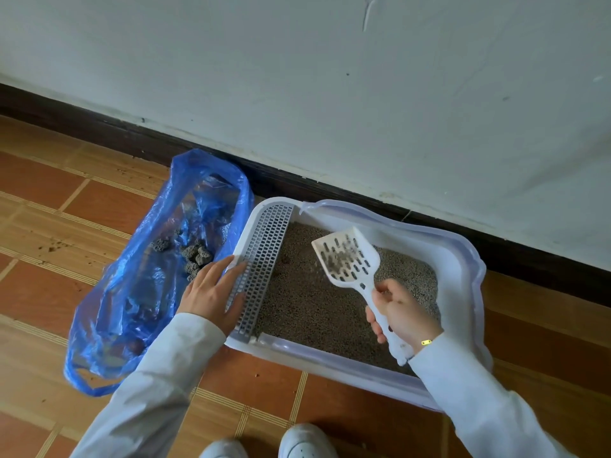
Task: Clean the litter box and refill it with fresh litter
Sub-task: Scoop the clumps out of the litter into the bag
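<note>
Litter box (463,259) sits on tiled floor against the wall. Right hand (401,312) grips slotted scoop (347,256), held over the litter, likely sifting. Left hand (211,292), fingers flat, steadies the box's grated left edge (261,266). Blue waste bag (139,292) lies open just left, clumps inside; nothing blocks the way.

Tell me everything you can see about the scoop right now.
The scoop is white, apparently plastic, with a broad slotted blade and a long flat handle. The right hand grips the handle, holding the blade raised and tilted above the grey litter in the litter box. A few dark grey crumbs and some dust lie on the slotted blade. Nothing else touches it.
</note>
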Demonstrator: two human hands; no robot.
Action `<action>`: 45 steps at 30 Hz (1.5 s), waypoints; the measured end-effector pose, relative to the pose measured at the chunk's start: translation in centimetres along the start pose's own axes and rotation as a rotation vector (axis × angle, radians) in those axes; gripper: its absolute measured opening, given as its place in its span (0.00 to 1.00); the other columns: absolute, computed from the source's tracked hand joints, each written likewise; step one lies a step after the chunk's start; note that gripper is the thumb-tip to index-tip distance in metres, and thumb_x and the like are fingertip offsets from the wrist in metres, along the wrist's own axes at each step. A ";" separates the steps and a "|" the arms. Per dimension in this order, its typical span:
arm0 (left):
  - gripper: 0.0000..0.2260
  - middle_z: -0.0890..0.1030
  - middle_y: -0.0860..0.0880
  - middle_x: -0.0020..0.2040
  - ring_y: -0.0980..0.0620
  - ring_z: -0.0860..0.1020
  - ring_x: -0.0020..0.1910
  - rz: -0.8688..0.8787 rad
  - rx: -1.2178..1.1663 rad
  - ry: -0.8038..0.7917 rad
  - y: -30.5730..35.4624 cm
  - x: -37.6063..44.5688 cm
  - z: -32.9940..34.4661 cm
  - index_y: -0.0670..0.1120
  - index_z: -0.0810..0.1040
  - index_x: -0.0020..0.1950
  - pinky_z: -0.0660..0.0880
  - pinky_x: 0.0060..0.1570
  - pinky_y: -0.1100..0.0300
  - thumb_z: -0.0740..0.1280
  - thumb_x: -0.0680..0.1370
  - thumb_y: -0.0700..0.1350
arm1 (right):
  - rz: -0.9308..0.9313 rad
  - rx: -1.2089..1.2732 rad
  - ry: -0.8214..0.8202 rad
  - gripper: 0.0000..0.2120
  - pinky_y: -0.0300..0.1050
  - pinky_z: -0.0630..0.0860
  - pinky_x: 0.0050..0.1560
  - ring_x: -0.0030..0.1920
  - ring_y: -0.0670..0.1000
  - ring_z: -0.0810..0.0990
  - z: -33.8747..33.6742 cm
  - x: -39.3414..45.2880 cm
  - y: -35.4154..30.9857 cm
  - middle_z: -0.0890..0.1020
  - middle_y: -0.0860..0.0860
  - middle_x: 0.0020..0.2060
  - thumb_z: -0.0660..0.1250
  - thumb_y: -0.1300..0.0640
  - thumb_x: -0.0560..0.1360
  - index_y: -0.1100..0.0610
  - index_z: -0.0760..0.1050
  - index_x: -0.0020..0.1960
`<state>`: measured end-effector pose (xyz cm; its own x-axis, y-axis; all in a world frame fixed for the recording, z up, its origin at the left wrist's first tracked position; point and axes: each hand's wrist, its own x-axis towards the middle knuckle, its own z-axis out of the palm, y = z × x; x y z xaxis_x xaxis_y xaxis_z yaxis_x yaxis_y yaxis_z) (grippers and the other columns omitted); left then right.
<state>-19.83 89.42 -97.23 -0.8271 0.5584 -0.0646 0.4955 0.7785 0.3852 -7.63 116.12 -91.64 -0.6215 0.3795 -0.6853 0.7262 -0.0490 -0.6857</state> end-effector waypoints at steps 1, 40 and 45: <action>0.24 0.77 0.41 0.61 0.36 0.76 0.58 0.000 0.002 0.004 0.0 0.0 0.0 0.46 0.75 0.64 0.76 0.50 0.36 0.55 0.73 0.54 | -0.002 -0.006 -0.003 0.04 0.40 0.68 0.23 0.25 0.50 0.69 -0.2 -0.1 0.0 0.75 0.56 0.31 0.56 0.60 0.81 0.58 0.69 0.53; 0.24 0.79 0.42 0.60 0.39 0.78 0.56 -0.135 -0.098 0.021 -2.5 -0.6 -0.3 0.43 0.77 0.62 0.78 0.47 0.41 0.53 0.73 0.52 | -1.068 -1.311 0.326 0.20 0.46 0.63 0.35 0.40 0.57 0.75 15.4 4.8 -10.4 0.75 0.57 0.42 0.64 0.65 0.73 0.55 0.69 0.64; 0.21 0.77 0.42 0.63 0.38 0.76 0.60 -0.131 -0.092 0.020 -2.1 -0.4 -0.5 0.44 0.75 0.64 0.76 0.53 0.39 0.59 0.74 0.49 | -0.803 -0.889 0.136 0.05 0.46 0.72 0.32 0.37 0.51 0.77 11.0 3.6 -10.8 0.78 0.50 0.42 0.57 0.56 0.80 0.53 0.68 0.55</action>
<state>-20.65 87.37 -97.60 -0.8886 0.4471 -0.1019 0.3573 0.8143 0.4574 -20.93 107.87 -89.37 -0.9916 0.1068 -0.0725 0.1282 0.8791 -0.4590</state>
